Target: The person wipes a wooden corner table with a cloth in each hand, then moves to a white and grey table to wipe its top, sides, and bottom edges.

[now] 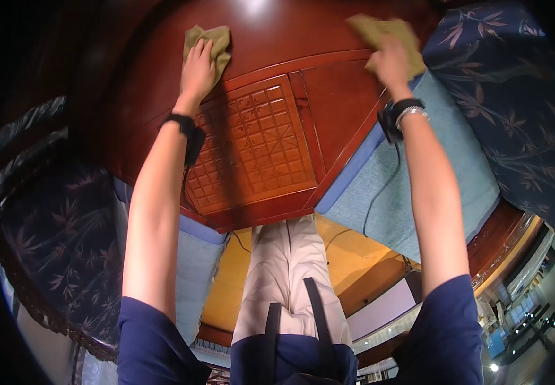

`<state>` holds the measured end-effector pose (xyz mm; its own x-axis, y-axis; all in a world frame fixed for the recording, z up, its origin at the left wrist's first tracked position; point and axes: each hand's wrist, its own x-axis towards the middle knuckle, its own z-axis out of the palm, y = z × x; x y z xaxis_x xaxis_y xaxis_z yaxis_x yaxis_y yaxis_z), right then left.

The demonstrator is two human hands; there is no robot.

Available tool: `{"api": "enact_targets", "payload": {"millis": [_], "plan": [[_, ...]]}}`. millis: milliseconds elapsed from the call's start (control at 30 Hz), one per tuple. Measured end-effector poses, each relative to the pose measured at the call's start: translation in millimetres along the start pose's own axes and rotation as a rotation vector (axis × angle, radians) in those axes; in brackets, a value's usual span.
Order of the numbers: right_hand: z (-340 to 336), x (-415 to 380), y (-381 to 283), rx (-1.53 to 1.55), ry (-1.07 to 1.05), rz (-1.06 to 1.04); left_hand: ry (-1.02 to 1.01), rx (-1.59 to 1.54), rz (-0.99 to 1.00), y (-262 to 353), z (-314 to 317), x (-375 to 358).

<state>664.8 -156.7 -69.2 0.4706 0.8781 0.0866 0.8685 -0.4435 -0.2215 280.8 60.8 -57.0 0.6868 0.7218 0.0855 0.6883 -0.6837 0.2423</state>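
Note:
My left hand (pixel 198 69) presses on an olive-brown cloth (pixel 221 40), its fingers laid over the folds. The cloth lies crumpled on the glossy red-brown wooden surface (pixel 277 38), just beyond a panel with a carved grid pattern (pixel 258 141). On the right, my right hand (pixel 391 63) has hold of a second olive-brown cloth (pixel 385 31), near the right edge of the same wood. Both this hand and its cloth are smeared by motion. Part of each cloth is hidden under the hand.
A light blue seat cushion (pixel 431 173) and dark blue leaf-patterned upholstery (pixel 515 109) stand close on the right. More patterned upholstery (pixel 59 237) and a blue cushion (pixel 200 263) are on the left. Thin cables hang from both wrist bands.

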Motion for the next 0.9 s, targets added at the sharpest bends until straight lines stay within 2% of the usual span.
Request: {"api": "enact_targets", "payload": {"millis": [33,100,133,167,233,300,433,567,600,633,700,733,767,833,900], "plan": [[14.3,7.1,14.7,-0.070,0.075,0.228,-0.031,0.014,-0.010,6.8,-0.5,10.6],[1.6,3.2,8.4,-0.030,0.060,0.406,-0.071,-0.008,0.039,40.5,-3.9,17.6],[-0.2,-9.5,2.6,-0.021,0.095,0.316,-0.008,-0.033,0.184,54.9,4.3,15.7],[-2.3,-27.5,-7.3,-0.037,0.121,0.242,0.015,-0.006,0.239,79.6,7.0,4.0],[-2.8,-75.1,-32.3,-0.094,0.182,0.111,-0.036,-0.024,0.212,135.3,9.4,-35.5],[-9.1,-131.3,-62.4,-0.046,0.106,0.095,-0.176,-0.097,0.227,182.0,5.9,-85.2],[-32.4,-252.2,-127.7,0.152,-0.226,0.001,-0.354,-0.192,0.307,234.1,2.7,-205.7],[-44.8,-334.8,-158.7,0.210,-0.380,0.000,-0.453,-0.135,0.341,213.8,-20.0,-299.4],[-45.3,-345.8,-161.2,0.186,-0.421,-0.097,-0.488,-0.127,0.376,202.8,-28.7,-314.7],[-50.2,-347.6,-165.9,0.162,-0.460,-0.195,-0.522,-0.117,0.411,190.0,-36.5,-324.2],[-58.3,-340.9,-166.7,0.129,-0.452,-0.243,-0.564,-0.116,0.445,159.9,-47.7,-332.5],[-58.6,-331.1,-161.8,0.158,-0.552,-0.273,-0.608,-0.119,0.484,146.7,-57.0,-327.9],[-59.3,-320.2,-155.3,0.183,-0.654,-0.303,-0.619,-0.167,0.442,132.4,-63.1,-320.0],[-57.9,-295.0,-138.1,0.207,-0.611,-0.403,-0.515,-0.133,0.333,97.1,-60.5,-305.6],[-57.5,-262.6,-122.0,0.109,-0.611,-0.552,-0.366,-0.092,0.070,62.9,-66.4,-275.6]]}}
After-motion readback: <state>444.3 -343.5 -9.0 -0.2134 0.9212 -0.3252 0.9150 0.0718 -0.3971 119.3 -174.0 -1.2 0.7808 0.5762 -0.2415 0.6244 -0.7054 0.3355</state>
